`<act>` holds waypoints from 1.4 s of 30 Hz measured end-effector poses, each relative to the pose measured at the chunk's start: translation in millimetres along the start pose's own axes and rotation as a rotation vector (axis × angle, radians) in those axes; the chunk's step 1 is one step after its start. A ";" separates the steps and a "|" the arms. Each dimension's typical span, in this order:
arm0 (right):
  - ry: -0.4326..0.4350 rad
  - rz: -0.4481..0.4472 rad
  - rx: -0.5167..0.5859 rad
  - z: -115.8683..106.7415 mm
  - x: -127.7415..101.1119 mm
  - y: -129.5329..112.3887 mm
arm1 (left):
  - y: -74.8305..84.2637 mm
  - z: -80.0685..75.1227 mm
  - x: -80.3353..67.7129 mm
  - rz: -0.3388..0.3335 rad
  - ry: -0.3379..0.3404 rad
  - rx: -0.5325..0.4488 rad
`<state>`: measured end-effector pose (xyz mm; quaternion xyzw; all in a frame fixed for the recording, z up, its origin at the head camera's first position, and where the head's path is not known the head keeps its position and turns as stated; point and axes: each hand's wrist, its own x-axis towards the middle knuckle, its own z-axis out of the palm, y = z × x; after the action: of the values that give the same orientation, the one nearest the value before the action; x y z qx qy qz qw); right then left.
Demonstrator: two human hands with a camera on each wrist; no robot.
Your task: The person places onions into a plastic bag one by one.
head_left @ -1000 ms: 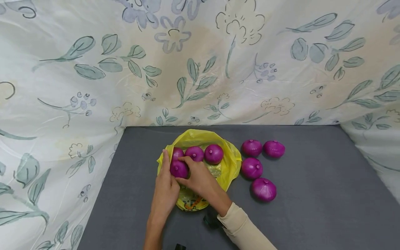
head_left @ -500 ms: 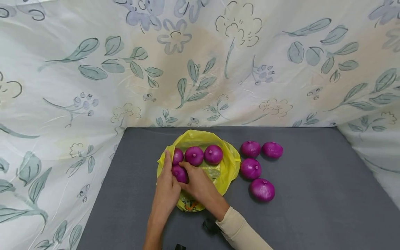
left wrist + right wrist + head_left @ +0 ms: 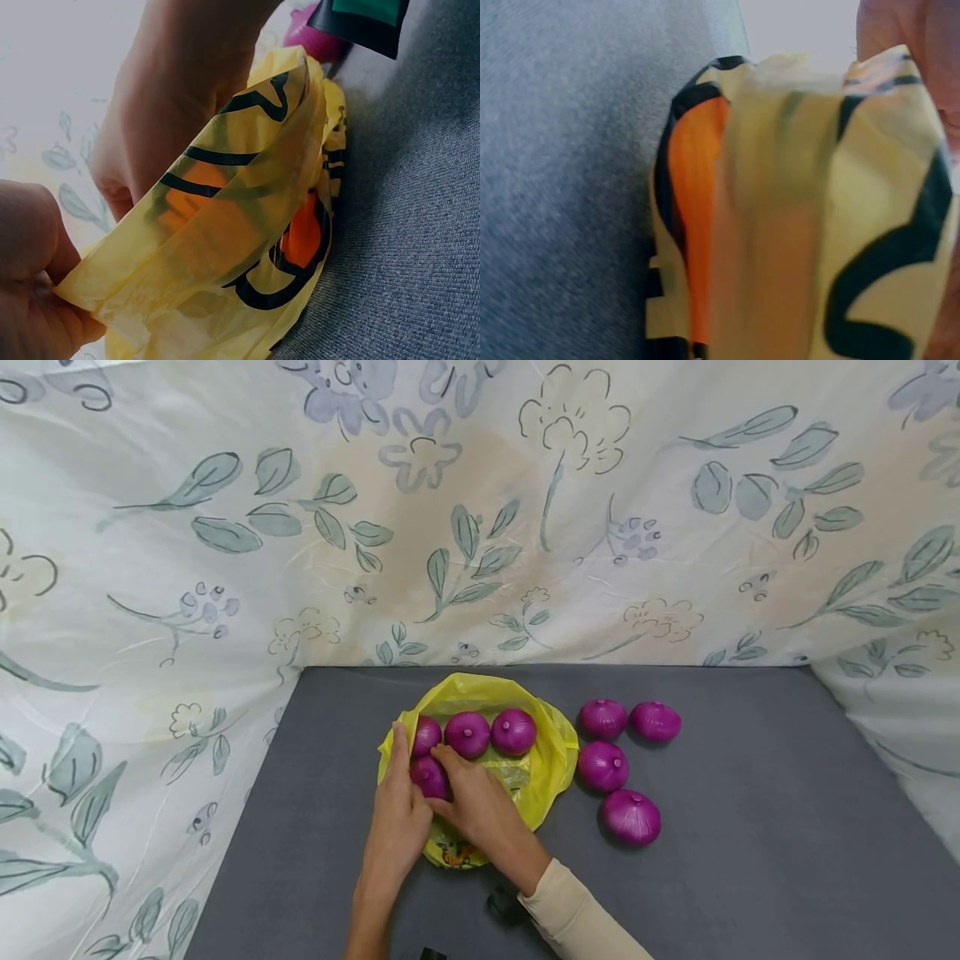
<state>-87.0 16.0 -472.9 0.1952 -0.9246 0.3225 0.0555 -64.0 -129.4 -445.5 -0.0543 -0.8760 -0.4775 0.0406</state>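
Yellow plastic bag (image 3: 480,693) lying open on the grey table (image 3: 750,877), head view: four purple onions sit inside it. The right hand (image 3: 476,806) has lowered the front-left onion (image 3: 431,775) from its raised position a second ago, and it now rests low in the bag, in front of the back row of three; over the last half second it has barely moved. Right fingers lie curled over this onion, touching it. The left hand (image 3: 397,814) lies along the bag's left edge, fingers extended, thumb side against the plastic, as before. Four more onions (image 3: 603,766) remain on the table just right of the bag, unmoved. Judged from this, the fourth onion is placed and half are bagged.

Left wrist view: the left hand (image 3: 30,277) pinches a fold of the bag (image 3: 247,217) between thumb and fingers. An orange and black printed design shows on the plastic; no letters can be read.

Right wrist view: blurred close-up of the bag (image 3: 795,225) with the same orange and black print; no writing legible, fingers not shown.
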 end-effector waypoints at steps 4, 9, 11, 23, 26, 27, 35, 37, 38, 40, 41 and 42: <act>-0.017 0.014 0.002 -5.3 -1.1 -1.7 | 0.8 -0.5 -0.4 -0.011 -0.007 0.009; -0.039 0.033 0.012 -12.5 -2.2 -3.2 | 0.6 0.1 -0.9 0.003 -0.002 0.020; -0.037 0.040 0.023 -15.5 -2.5 -3.2 | 0.6 0.4 -0.9 0.010 0.002 0.019; 0.060 0.087 0.101 -49.8 3.2 -1.4 | -2.2 1.0 -0.1 0.043 0.016 0.021; 0.097 0.100 0.100 -63.2 5.7 -1.5 | -2.0 1.0 0.2 0.047 0.017 0.005; 0.111 0.105 0.099 -67.7 6.4 -1.0 | -1.7 0.9 0.2 0.049 0.016 0.000; 0.224 0.186 0.043 -104.9 6.0 9.2 | -1.1 1.0 1.2 0.062 0.026 -0.002; 0.231 0.213 0.056 -114.9 5.0 13.1 | -0.9 0.5 1.4 0.061 0.029 0.001; 0.242 0.223 0.060 -119.4 4.7 15.2 | -0.9 0.0 1.6 0.059 0.028 0.004; 0.253 0.247 0.073 -127.9 3.6 19.1 | -0.6 -1.3 1.7 0.058 0.025 0.013; 0.264 0.255 0.072 -131.9 2.8 20.9 | -0.7 -2.2 1.9 0.058 0.024 0.016; 0.279 0.261 0.066 -135.5 2.1 22.7 | -0.9 -3.2 2.1 0.056 0.023 0.019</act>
<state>-101.1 115.3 -379.0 0.0290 -0.9142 0.3812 0.1345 -66.1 -132.4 -444.3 -0.0728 -0.8782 -0.4684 0.0647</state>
